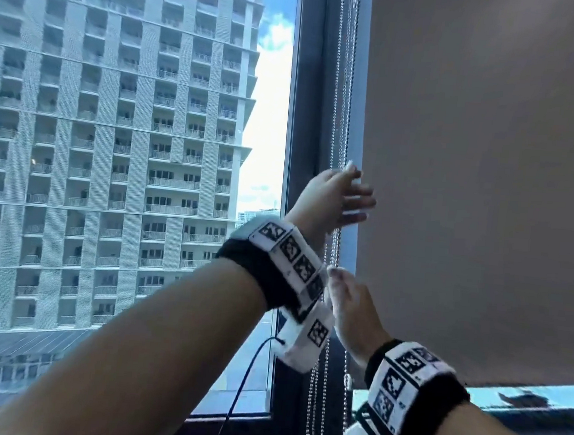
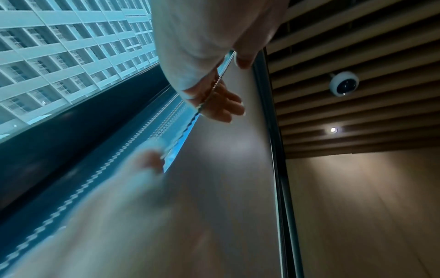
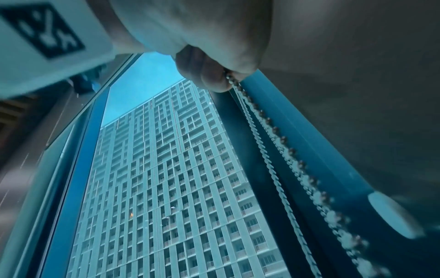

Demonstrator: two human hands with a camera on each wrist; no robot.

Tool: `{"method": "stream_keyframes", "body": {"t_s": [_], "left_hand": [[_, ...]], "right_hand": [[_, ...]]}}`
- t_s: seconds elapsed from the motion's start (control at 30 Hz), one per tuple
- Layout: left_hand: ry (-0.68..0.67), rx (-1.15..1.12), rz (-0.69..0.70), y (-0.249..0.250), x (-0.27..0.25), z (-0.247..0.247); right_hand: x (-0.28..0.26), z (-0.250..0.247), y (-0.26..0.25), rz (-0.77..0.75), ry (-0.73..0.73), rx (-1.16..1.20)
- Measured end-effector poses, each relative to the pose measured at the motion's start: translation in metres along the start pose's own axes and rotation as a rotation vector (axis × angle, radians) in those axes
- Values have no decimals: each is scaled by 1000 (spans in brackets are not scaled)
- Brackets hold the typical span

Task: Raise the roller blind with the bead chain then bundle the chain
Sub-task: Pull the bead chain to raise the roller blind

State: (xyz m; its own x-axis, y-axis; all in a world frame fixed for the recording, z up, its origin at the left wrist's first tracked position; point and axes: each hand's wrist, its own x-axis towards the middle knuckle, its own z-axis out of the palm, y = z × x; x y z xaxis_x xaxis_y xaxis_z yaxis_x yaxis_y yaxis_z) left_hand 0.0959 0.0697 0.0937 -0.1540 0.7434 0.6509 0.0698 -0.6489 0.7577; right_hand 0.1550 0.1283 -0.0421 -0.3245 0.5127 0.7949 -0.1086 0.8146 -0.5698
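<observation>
The taupe roller blind covers the right pane, its lower edge low over the sill. The metal bead chain hangs in several strands along the dark frame beside it. My left hand is raised at the chain with thumb up and fingers spread; a strand runs across its palm between thumb and fingers. Lower down, my right hand pinches one strand between thumb and finger. The blind's bottom bar end cap shows in the right wrist view.
A dark window mullion stands left of the chain, with glass and a tower block beyond. A black cable hangs from my left wristband. A dome camera sits on the slatted ceiling.
</observation>
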Motion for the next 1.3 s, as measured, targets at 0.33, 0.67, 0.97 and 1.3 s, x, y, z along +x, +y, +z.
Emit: {"method": "stream_keyframes", "body": {"t_s": [0.33, 0.67, 0.97, 1.3], "left_hand": [[168, 54, 20, -33, -1, -4], [148, 45, -13, -76, -36, -12], [43, 23, -142, -133, -87, 2], [-111, 15, -359, -132, -76, -15]], "right_hand": [[-38, 1, 33, 148, -141, 48], [15, -20, -16, 84, 62, 110], [65, -26, -69, 89, 64, 249], [37, -20, -45, 29, 65, 35]]}}
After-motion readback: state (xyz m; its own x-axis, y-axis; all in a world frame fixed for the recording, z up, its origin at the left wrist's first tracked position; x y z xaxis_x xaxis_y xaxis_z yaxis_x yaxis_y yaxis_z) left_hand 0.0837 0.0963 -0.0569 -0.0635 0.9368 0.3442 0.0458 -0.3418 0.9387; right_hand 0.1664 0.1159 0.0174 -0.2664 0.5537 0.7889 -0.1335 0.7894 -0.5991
